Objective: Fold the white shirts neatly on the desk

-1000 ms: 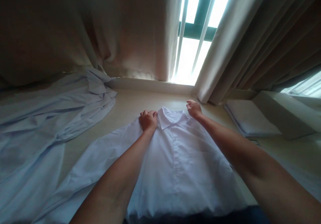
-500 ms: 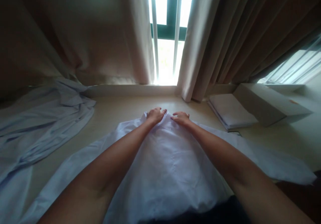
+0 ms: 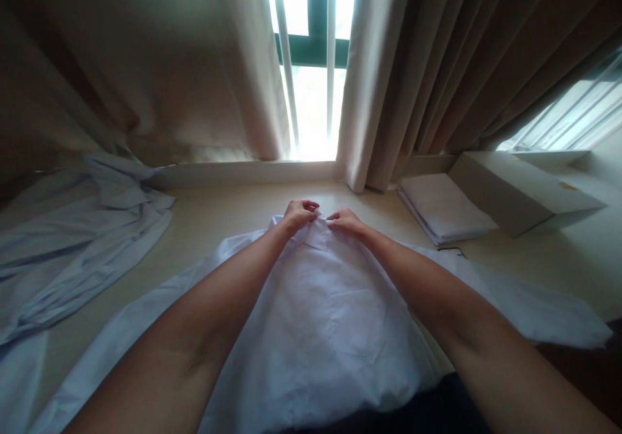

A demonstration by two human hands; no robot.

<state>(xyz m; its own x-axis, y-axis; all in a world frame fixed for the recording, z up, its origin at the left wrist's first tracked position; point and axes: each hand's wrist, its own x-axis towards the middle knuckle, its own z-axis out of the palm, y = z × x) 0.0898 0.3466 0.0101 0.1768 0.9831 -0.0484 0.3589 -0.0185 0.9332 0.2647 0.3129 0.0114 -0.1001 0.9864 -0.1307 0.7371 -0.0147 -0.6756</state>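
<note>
A white shirt (image 3: 330,317) lies spread in front of me, its sleeves reaching out to both sides and its collar at the far end. My left hand (image 3: 300,214) pinches the collar from the left, thumb and fingers closed on the cloth. On the other side of the collar opening, my right hand (image 3: 345,219) grips the fabric with its fingertips. Only a small gap separates the two hands. The lower edge of the shirt hangs toward my body at the bottom of the view.
A crumpled light shirt (image 3: 97,239) lies at the left. On the right are folded white cloth (image 3: 444,207) and a grey-white box (image 3: 525,191). Long curtains (image 3: 418,65) hang behind the pale surface (image 3: 233,204), either side of a bright barred window (image 3: 311,97).
My fingers have closed on the collar, where they were looser before, and the collar points stand out more. The view has shifted slightly, so the surroundings sit further left.
</note>
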